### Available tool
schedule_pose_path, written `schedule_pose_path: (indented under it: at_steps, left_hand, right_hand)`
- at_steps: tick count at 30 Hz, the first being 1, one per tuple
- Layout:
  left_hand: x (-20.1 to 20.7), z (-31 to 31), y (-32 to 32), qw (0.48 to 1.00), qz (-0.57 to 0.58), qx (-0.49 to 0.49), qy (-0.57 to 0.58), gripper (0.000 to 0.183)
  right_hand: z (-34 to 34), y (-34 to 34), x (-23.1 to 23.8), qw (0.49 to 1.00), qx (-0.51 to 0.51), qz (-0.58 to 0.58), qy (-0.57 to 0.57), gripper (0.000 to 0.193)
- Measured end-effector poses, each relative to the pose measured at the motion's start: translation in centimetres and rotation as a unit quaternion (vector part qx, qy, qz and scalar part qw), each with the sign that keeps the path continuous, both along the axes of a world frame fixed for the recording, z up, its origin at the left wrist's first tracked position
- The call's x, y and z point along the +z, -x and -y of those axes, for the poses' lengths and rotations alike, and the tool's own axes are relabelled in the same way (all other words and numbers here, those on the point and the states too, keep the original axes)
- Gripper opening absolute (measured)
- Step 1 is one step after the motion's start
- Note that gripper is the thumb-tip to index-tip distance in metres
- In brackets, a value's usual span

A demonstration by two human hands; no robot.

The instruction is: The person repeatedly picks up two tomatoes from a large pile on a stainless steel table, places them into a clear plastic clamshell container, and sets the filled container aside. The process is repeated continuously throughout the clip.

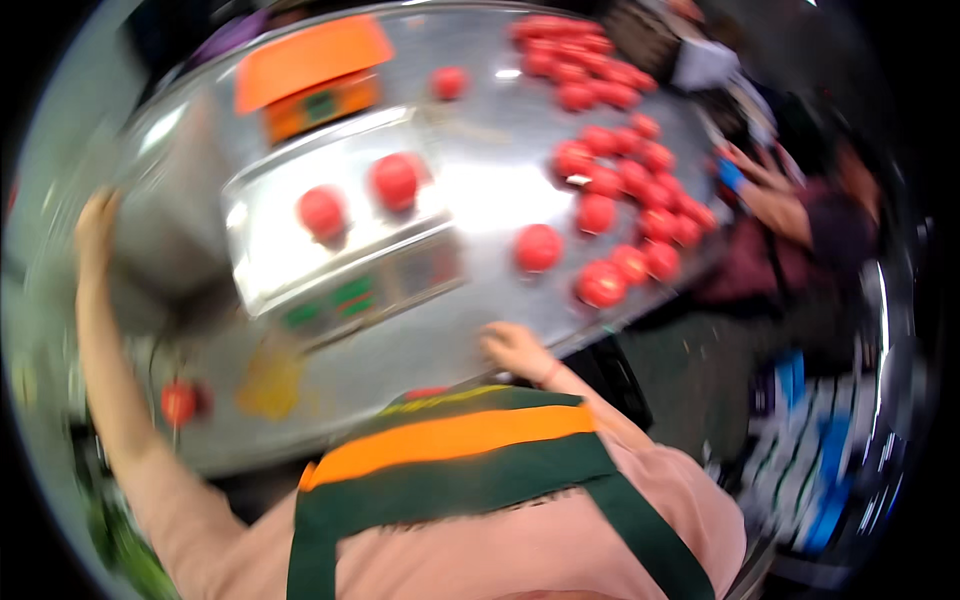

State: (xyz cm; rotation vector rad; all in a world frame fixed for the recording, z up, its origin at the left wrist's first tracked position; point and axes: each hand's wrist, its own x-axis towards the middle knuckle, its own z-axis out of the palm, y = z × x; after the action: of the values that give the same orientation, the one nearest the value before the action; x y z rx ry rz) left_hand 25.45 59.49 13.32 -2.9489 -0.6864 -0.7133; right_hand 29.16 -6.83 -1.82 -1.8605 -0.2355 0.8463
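Left hand [97,222]: stretched wide to the outer edge of a grey metal box [172,215], perhaps for bracing; cannot tell through the blur whether closed on that edge or merely laid against it
Right hand [513,350]: loosely curled at the near edge of the table [475,285], apart from all the fruits, perhaps for support; cannot tell whether anything lies inside the curl
Red fruits on the scale [396,181]: two, round and smooth, perhaps tomatoes, set apart on the flat metal pan, probably for full bearing on it
Scale [365,228]: boxy, with a bright, reflective top and green display panels facing the wearer, presumably for easy reading
Main cluster [633,178]: on the right of the table, bunched closely, possibly as a check on rolling
Far heap [570,73]: packed tightly near the far edge
Lone fruit [179,402]: at the near left, beside a blurred yellow patch [270,385]
Orange scale [316,72]: behind the metal pan, under a flat orange top
Table surface: dull grey metal, streaked with glare
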Motion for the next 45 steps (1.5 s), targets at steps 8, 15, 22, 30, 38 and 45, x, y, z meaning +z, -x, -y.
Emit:
schedule_pose_path:
  at_steps: [8, 15, 22, 30, 38, 45]
  left_hand:
    - [-1.5, -2.4, 2.1, 0.994, 0.081, -0.071, -0.025, 0.029]
    - [1.1, 0.1, 4.5, 0.996, -0.022, -0.044, -0.077, 0.025]
    - [1.5, 4.1, 4.3, 0.985, 0.012, 0.005, -0.17, 0.035]
    - [-4.3, 28.9, -2.2, 0.958, 0.061, -0.22, 0.173, 0.054]
    - [-11.7, 31.5, -7.1, 0.967, 0.089, -0.155, 0.182, 0.063]
    - [-5.0, 44.5, -6.0, 0.877, 0.11, -0.386, 0.266, 0.066]
  right_hand:
    - [0.5, 1.8, -3.1, 0.979, 0.079, 0.187, 0.029, 0.024]
    - [0.8, 0.9, -1.9, 0.982, 0.094, 0.157, 0.038, 0.025]
    - [1.0, -0.7, -4.2, 0.969, 0.101, 0.226, -0.022, 0.023]
    - [1.2, -8.2, 1.7, 0.964, -0.098, 0.231, -0.09, 0.013]
    - [-3.3, -7.9, 1.9, 0.954, 0.053, 0.266, -0.129, 0.018]
    - [-5.8, -5.5, 4.9, 0.848, -0.044, -0.205, -0.487, 0.04]
